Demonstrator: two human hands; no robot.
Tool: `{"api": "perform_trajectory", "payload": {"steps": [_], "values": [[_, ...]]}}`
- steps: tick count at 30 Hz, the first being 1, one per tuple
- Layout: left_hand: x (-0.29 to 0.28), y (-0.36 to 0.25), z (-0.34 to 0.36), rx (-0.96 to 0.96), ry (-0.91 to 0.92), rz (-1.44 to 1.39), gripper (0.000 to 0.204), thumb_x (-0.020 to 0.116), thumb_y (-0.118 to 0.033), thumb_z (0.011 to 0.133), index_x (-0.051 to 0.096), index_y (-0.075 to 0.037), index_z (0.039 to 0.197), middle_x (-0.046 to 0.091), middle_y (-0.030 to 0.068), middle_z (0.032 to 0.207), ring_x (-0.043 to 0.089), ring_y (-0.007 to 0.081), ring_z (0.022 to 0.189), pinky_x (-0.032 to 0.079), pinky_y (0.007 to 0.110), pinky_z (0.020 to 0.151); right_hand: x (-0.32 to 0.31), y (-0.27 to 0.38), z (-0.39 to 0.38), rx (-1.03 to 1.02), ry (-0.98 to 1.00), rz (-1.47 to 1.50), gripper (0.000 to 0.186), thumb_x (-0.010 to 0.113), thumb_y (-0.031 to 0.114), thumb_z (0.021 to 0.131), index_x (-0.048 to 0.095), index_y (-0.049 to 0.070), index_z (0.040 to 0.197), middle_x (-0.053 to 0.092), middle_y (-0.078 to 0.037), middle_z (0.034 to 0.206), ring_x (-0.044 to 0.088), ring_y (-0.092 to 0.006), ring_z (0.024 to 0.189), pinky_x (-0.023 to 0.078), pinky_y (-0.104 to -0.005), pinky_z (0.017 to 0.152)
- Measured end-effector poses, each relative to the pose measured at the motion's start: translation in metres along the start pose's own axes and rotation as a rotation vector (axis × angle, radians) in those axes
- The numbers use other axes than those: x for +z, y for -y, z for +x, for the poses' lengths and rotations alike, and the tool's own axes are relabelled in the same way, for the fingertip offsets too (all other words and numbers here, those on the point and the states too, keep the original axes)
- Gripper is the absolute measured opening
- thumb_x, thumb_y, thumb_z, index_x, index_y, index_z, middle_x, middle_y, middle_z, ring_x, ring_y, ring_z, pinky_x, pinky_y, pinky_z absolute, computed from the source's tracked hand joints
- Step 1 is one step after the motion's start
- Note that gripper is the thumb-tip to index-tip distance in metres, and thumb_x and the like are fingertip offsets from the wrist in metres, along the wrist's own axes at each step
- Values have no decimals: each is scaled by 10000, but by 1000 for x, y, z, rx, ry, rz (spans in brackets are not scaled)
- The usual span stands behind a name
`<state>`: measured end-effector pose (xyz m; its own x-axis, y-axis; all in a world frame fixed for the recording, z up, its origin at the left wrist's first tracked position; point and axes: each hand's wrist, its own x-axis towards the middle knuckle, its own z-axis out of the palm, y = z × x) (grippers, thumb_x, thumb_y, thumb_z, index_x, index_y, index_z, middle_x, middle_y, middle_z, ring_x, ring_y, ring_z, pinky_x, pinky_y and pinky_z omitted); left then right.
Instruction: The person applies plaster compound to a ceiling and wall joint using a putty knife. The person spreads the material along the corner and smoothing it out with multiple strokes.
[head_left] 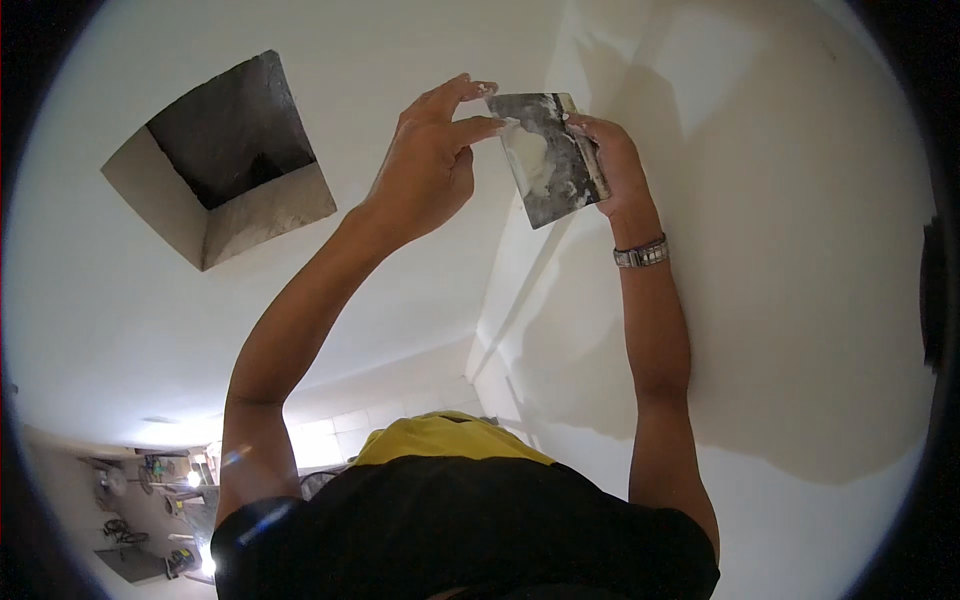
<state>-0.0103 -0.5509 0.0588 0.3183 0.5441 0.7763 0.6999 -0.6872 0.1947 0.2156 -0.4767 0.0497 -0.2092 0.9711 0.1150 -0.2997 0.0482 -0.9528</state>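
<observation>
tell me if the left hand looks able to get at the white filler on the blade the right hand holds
Probably yes. The left hand already has its fingers at the edge of the putty blade, beside the white filler. The right hand grips the blade's far side, so nothing lies between.

Head view: faces upward at white ceiling (420,300), raised arms close; single view only.
</observation>
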Motion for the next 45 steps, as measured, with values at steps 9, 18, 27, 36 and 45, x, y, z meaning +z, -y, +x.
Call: {"api": "perform_trajectory", "payload": {"steps": [9,18,27,36,45], "values": [[14,-5,-14,-109,-54,-45,469,442,176,748,676,-63,1076,492,108,1379,386,330,1343,346,454,1085,1,-2,-2,-45,-29,-1,243,610,225,858,630,-9,920,628,-79,824,623,-169,665,534,-315,626],[11,-9,-17,-90,-51,-142,463,417,199,711,710,-48,972,533,115,1342,370,334,1359,368,437,1076,3,0,-3,-12,-45,44,258,593,211,879,626,-29,968,636,-88,848,634,-183,680,553,-325,635],[17,1,-11,-268,-198,-680,443,351,221,747,672,-37,908,565,139,1142,537,281,1160,446,319,920,7,1,-9,34,-49,126,271,579,223,880,620,-21,990,643,-106,862,655,-207,703,571,-351,661],[24,5,-3,-80,-192,-335,455,372,226,731,638,-33,993,571,123,1178,512,289,1222,404,365,1014,5,-2,-4,69,-56,118,263,608,225,852,614,-19,951,642,-97,823,649,-201,679,561,-342,637],[-9,7,9,-193,-119,-633,428,370,195,762,617,-34,1026,591,100,1131,549,204,1147,410,356,1009,3,-2,-6,21,-29,100,243,617,232,864,627,-8,902,638,-87,813,627,-195,671,534,-341,626]]}}
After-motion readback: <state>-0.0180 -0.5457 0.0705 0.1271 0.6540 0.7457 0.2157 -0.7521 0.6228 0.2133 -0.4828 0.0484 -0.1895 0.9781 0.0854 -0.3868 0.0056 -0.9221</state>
